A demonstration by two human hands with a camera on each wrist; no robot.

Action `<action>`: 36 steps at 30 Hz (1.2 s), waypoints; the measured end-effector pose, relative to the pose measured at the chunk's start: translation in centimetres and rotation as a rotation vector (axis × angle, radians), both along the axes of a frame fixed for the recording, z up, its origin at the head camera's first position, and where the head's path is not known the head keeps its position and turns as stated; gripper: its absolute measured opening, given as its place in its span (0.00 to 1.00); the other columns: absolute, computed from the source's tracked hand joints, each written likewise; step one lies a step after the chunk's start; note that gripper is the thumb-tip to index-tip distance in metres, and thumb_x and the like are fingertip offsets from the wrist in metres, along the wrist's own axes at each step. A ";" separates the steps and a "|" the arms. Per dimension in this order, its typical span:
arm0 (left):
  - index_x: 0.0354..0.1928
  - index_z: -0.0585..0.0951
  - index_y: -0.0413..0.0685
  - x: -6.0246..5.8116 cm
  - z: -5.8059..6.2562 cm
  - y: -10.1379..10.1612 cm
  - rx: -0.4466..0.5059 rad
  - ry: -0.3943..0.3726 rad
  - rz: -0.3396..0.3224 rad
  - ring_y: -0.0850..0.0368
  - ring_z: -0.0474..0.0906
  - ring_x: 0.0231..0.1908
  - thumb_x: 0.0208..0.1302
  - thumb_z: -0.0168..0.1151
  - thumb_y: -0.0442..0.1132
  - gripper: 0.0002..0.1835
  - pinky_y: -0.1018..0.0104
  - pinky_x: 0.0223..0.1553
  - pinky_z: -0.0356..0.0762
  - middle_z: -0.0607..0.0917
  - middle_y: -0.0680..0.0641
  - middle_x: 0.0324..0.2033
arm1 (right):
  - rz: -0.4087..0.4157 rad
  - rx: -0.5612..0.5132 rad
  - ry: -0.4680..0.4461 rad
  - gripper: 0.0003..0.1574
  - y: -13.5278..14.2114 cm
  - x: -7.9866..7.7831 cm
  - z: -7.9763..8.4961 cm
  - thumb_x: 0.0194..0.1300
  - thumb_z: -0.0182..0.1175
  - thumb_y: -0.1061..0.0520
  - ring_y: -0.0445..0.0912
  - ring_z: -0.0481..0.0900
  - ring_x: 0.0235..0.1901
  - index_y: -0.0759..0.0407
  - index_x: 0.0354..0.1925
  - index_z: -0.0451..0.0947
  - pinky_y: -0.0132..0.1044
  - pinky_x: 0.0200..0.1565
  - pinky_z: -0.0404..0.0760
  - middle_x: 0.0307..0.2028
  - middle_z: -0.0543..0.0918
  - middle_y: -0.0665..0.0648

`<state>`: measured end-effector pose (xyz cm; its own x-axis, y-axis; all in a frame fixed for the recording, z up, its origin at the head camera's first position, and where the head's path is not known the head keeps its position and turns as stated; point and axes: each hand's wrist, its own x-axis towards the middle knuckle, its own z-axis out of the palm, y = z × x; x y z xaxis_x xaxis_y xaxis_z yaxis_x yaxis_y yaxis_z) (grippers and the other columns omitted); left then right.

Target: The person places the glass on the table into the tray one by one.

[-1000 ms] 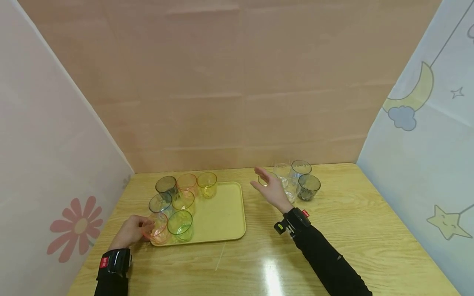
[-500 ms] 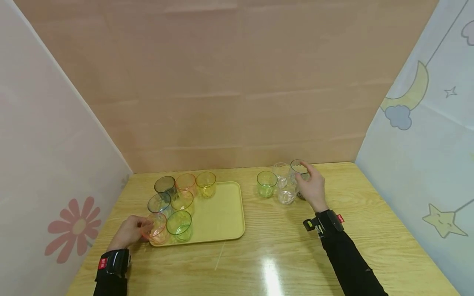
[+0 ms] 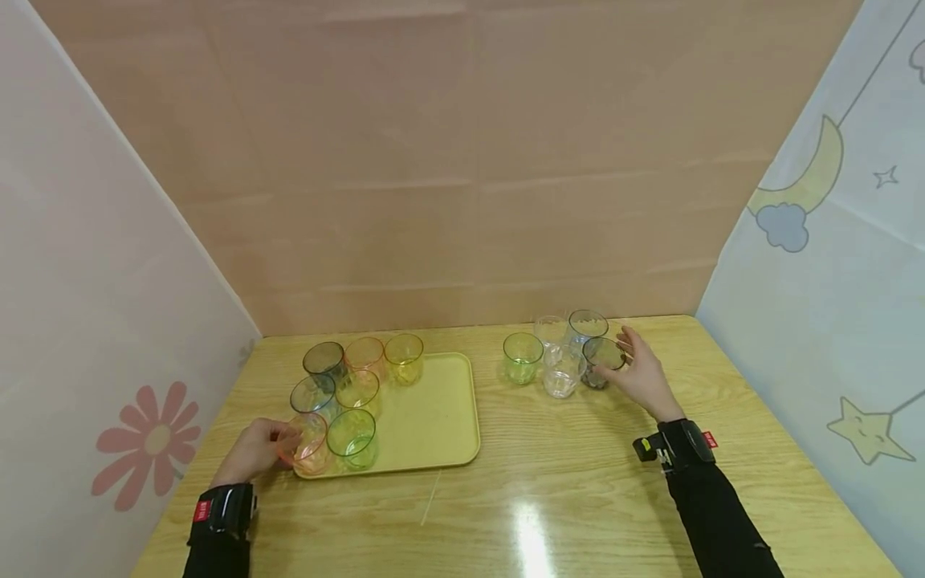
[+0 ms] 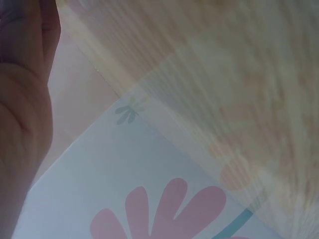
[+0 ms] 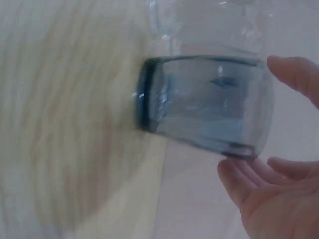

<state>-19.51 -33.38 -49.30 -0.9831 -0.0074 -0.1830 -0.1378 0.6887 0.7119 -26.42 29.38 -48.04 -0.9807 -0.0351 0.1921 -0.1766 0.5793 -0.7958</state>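
Note:
My left hand (image 3: 249, 453) grips the left side of an orange-pink glass (image 3: 311, 453) at the front left corner of a yellow tray (image 3: 433, 417). In the left wrist view the hand (image 4: 22, 99) shows only at the left edge, and the glass is out of sight. My right hand (image 3: 643, 377) is at a smoky grey glass (image 3: 594, 377) standing on the table. In the right wrist view, the thumb and fingers spread to either side of the grey glass (image 5: 209, 104) at its rim. The fingertips touch or nearly touch it.
On the tray stand several coloured glasses, including a green glass (image 3: 352, 441) and a yellow glass (image 3: 405, 365). Beside the grey glass cluster a light green glass (image 3: 522, 365), clear glasses (image 3: 562, 377) and a bluish glass (image 3: 587, 325). A brown wall (image 3: 470, 201) rises behind the table.
My right hand has moved rightward from near the light green glass, past the clear ones, to the right side of the grey glass. My left hand has stayed at the orange-pink glass.

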 end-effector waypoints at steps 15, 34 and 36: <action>0.35 0.87 0.38 0.1 0.0 0.0 -0.050 0.011 -0.016 0.57 0.77 0.28 0.67 0.60 0.35 0.09 0.65 0.28 0.79 0.83 0.47 0.30 | -0.011 -0.235 -0.178 0.59 -0.1 -0.6 -2.3 0.60 0.69 0.49 0.65 0.59 0.69 0.63 0.69 0.39 0.52 0.64 0.68 0.69 0.59 0.71; 0.35 0.87 0.37 0.0 -0.5 0.0 -0.052 0.039 -0.022 0.56 0.78 0.26 0.66 0.61 0.34 0.08 0.66 0.25 0.77 0.83 0.47 0.29 | -0.191 -0.517 -0.123 0.55 -0.6 -1.3 -4.6 0.61 0.67 0.42 0.47 0.62 0.59 0.54 0.74 0.47 0.46 0.63 0.66 0.63 0.56 0.62; 0.35 0.87 0.37 0.0 -0.4 -0.1 -0.051 0.037 -0.018 0.56 0.78 0.27 0.67 0.61 0.34 0.08 0.66 0.26 0.78 0.84 0.45 0.32 | -0.195 -0.536 -0.099 0.53 -0.3 -1.6 -4.7 0.60 0.68 0.40 0.45 0.63 0.58 0.51 0.72 0.50 0.45 0.62 0.67 0.63 0.57 0.61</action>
